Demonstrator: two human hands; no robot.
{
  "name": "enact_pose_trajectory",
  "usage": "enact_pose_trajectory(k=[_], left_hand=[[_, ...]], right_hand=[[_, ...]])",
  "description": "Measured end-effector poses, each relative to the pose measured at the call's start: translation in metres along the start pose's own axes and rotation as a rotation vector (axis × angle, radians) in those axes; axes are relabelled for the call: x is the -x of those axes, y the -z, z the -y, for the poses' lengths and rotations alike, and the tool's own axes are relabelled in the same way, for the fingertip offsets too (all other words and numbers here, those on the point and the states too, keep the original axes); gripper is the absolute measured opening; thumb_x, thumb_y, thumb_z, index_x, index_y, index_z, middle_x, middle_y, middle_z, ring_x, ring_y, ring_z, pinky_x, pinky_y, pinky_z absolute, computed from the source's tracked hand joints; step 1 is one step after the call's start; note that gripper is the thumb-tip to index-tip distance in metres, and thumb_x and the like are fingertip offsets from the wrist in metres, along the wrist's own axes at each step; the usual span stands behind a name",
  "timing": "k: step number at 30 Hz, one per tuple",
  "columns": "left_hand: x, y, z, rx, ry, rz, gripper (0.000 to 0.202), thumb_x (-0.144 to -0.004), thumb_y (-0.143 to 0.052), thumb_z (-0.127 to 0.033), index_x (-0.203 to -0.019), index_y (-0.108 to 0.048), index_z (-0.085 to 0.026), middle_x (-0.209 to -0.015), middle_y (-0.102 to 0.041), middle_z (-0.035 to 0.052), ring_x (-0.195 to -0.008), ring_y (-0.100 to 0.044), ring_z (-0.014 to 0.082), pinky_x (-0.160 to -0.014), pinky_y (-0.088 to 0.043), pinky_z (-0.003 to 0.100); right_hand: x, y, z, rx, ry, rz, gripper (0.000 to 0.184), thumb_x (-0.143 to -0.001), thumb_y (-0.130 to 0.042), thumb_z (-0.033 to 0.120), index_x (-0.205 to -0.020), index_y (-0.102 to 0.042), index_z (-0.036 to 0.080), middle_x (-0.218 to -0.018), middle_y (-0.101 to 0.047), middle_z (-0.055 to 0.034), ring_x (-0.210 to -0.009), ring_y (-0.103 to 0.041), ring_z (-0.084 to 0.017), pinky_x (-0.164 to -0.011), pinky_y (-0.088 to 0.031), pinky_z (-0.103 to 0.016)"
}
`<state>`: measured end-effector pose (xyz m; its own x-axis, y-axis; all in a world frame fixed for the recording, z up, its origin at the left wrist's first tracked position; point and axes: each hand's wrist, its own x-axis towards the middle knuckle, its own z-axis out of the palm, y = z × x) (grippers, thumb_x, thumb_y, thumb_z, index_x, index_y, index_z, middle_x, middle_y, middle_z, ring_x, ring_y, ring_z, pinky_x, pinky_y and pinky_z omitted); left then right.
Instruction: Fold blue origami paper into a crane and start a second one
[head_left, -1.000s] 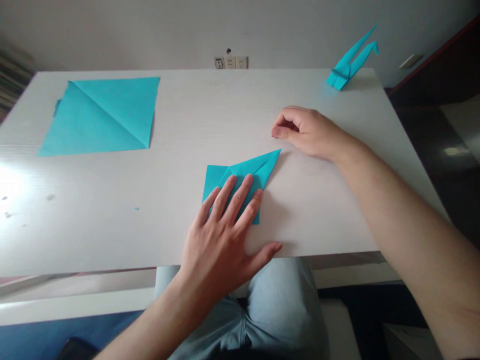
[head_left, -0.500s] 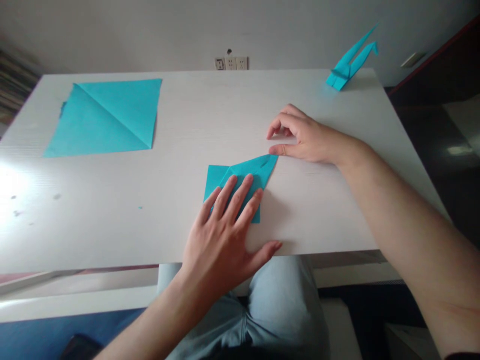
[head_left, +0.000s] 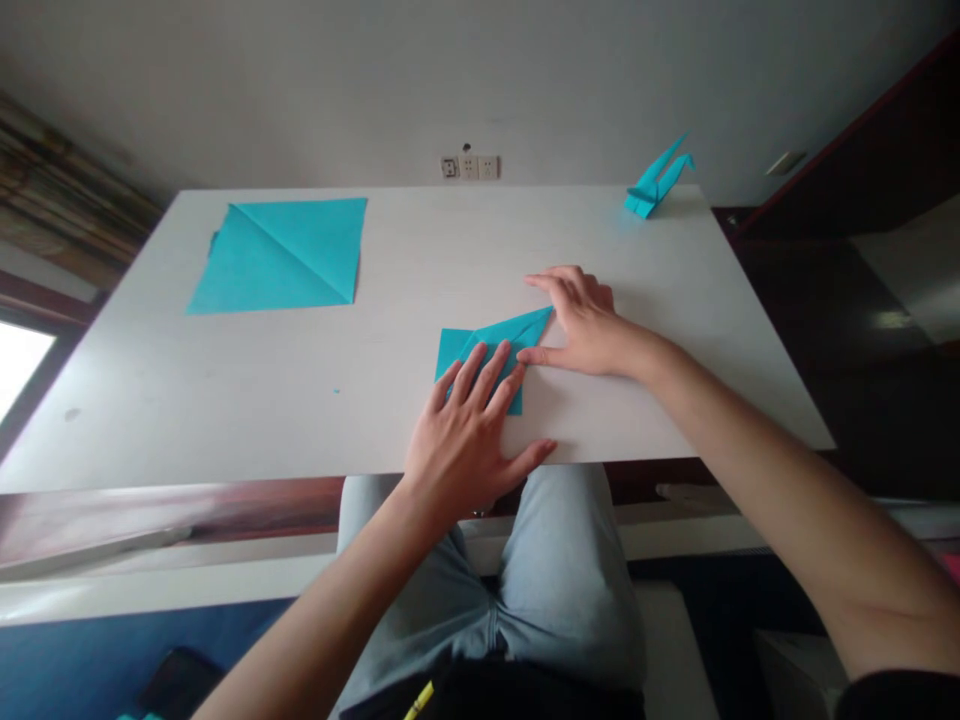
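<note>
A folded sheet of blue origami paper lies on the white table, its pointed flap reaching to the upper right. My left hand rests flat over it with fingers spread, hiding its lower middle part. At the paper's right edge is my right hand. Its thumb touches the edge near the left hand's fingers, while its other fingers are apart and curve over beyond the flap's tip. Nothing is gripped in the right hand.
On the white table a larger blue sheet with a diagonal crease lies at the far left. A folded blue paper crane stands at the far right corner. Wall sockets sit behind the table.
My right thumb has moved from the flap's tip down along the paper's right edge. My left hand stays on the paper. The view has shifted, showing more of the room.
</note>
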<state>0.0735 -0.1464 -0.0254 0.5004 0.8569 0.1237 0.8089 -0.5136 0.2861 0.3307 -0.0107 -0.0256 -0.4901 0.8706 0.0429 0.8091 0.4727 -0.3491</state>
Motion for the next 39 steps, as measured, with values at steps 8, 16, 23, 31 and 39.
enact_pose_trajectory(k=[8,16,23,31,39], left_hand=[[-0.001,-0.001,0.0,-0.008,0.016,-0.005,0.089,-0.118,-0.068,-0.081,-0.181,-0.061,-0.018,-0.205,-0.038,0.0182,-0.194,-0.037,0.0438,-0.157,-0.044,0.072],[-0.002,-0.002,-0.002,-0.014,0.021,-0.003,0.091,-0.116,-0.071,-0.079,-0.184,-0.059,-0.019,-0.205,-0.039,0.0179,-0.194,-0.036,0.0443,-0.158,-0.043,0.072],[-0.001,-0.005,-0.002,0.005,0.028,-0.049,0.091,-0.117,-0.074,-0.07,-0.194,-0.05,-0.028,-0.203,-0.044,0.0168,-0.193,-0.035,0.0455,-0.158,-0.041,0.076],[-0.007,-0.009,-0.002,-0.032,0.027,-0.057,0.093,-0.118,-0.07,-0.074,-0.192,-0.052,-0.022,-0.203,-0.043,0.0175,-0.193,-0.035,0.0408,-0.162,-0.037,0.064],[0.03,-0.003,0.009,-0.034,0.049,-0.056,0.101,-0.119,-0.068,-0.073,-0.2,-0.038,-0.02,-0.202,-0.041,0.021,-0.194,-0.033,0.0388,-0.161,-0.038,0.065]], right_hand=[[-0.008,-0.009,-0.018,0.01,-0.086,-0.113,0.088,-0.107,-0.086,0.058,-0.182,-0.05,0.03,-0.185,-0.056,-0.0283,-0.177,-0.052,-0.06,-0.142,-0.044,-0.086],[-0.026,-0.021,-0.045,0.021,-0.174,-0.285,0.058,-0.11,-0.08,0.047,-0.164,-0.069,0.029,-0.169,-0.069,-0.0246,-0.155,-0.07,-0.056,-0.139,-0.049,-0.082],[-0.026,-0.017,-0.035,0.031,-0.156,-0.314,0.042,-0.118,-0.065,0.043,-0.155,-0.078,0.026,-0.167,-0.075,-0.0257,-0.152,-0.072,-0.052,-0.132,-0.056,-0.077],[0.027,-0.011,0.023,0.005,0.151,-0.076,0.065,-0.127,-0.044,0.066,-0.181,-0.069,0.04,-0.197,-0.059,-0.0029,-0.186,-0.052,-0.035,-0.155,-0.04,-0.065],[0.034,-0.026,0.03,0.012,0.146,0.054,0.089,-0.125,-0.032,0.079,-0.198,-0.046,0.03,-0.206,-0.035,-0.0093,-0.193,-0.041,-0.037,-0.16,-0.027,-0.071]])
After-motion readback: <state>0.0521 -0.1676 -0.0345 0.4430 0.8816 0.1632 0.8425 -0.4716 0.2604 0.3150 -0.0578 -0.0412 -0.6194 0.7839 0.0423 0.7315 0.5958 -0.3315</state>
